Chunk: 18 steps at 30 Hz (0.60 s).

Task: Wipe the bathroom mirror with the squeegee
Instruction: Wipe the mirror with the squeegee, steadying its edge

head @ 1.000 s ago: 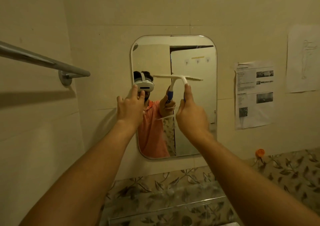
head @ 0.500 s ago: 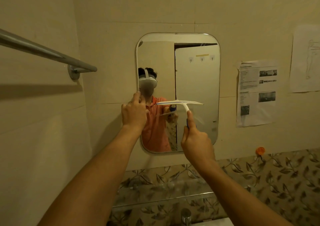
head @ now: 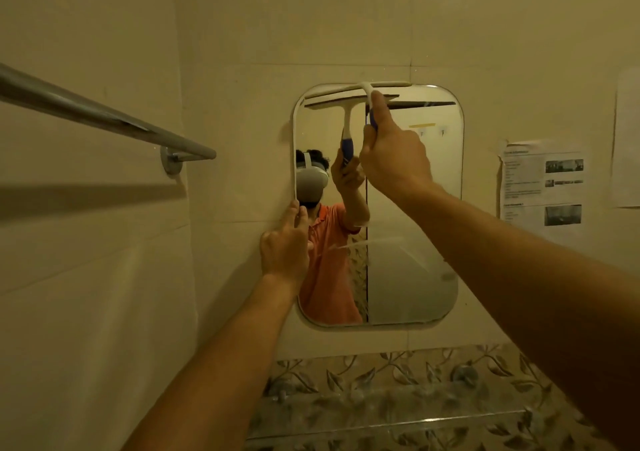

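Your right hand [head: 394, 159] is wrapped round the handle of the squeegee [head: 391, 84], thumb laid up along the neck, with a bit of blue grip showing beside it. The white blade lies across the top edge of the mirror [head: 415, 208], nearly level and tilted slightly down towards the mirror's left side. Its right end sits over the upper rim and its left end reaches almost to the mirror's top left corner. Whether the rubber is pressed flat on the glass, you cannot tell from here.

Your left hand [head: 285, 242] is at the mirror's left edge, about halfway down. Two fingers stretch upward against the rim, the rest are loosely bent, and it holds nothing.

A pale streak [head: 374, 242] runs across the glass in the lower half of the mirror, rising slightly towards the mirror's right side.

Left of the mirror, a metal towel rail [head: 104, 114] comes off the side wall on a round bracket. Right of the mirror, a printed sheet [head: 543, 187] hangs on the tiles, and further right a second paper [head: 628, 139] is cut by the frame edge. Below the mirror runs a band of leaf-pattern tiles [head: 381, 371], with a glass shelf [head: 381, 416] in front of it.
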### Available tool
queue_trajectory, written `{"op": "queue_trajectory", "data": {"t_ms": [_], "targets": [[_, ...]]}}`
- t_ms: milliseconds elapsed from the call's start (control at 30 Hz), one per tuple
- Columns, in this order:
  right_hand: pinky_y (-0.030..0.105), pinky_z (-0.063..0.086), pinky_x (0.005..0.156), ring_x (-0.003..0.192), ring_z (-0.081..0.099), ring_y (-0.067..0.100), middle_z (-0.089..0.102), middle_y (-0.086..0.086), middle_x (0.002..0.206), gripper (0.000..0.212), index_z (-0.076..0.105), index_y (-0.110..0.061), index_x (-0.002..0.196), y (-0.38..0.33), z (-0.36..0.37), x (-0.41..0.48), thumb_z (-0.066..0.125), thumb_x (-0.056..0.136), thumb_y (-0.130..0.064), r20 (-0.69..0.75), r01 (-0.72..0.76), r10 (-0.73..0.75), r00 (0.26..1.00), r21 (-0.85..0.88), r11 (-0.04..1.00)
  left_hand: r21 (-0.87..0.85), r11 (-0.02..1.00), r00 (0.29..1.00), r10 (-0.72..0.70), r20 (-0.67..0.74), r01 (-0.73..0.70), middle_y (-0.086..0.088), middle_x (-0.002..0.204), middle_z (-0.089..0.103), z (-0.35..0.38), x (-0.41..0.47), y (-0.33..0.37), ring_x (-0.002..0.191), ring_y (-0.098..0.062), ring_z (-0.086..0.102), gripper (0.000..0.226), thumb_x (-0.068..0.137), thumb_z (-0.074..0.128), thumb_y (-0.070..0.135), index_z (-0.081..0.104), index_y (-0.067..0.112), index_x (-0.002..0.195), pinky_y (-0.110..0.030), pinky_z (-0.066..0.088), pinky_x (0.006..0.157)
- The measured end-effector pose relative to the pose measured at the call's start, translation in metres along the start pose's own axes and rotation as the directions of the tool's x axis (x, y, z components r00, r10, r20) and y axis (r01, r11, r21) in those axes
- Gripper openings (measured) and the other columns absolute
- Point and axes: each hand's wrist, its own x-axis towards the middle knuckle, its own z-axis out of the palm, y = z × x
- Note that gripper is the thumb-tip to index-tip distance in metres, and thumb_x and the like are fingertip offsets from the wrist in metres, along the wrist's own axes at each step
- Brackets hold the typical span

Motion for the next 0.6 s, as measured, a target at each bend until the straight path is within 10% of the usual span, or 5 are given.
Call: {"op": "queue_trajectory", "data": {"t_ms": [600], "targets": [[0.040,0.057,0.048,0.054,0.060,0.022,0.058,0.009,0.070,0.073,-0.017,-0.045,0.156,0.025,0.045,-0.084,0.037,0.109,-0.030,0.136,-0.057,0.072,0.988,-0.112,0.992,0.040,0.995,0.996,-0.085,-0.037,0.087,0.000,0.133,0.049,0.011,-0.010,-0.003,0.100,-0.017,0.060,0.057,0.097,0.058,0.046,0.044,0.026,0.148,-0.033,0.043,0.087]]}}
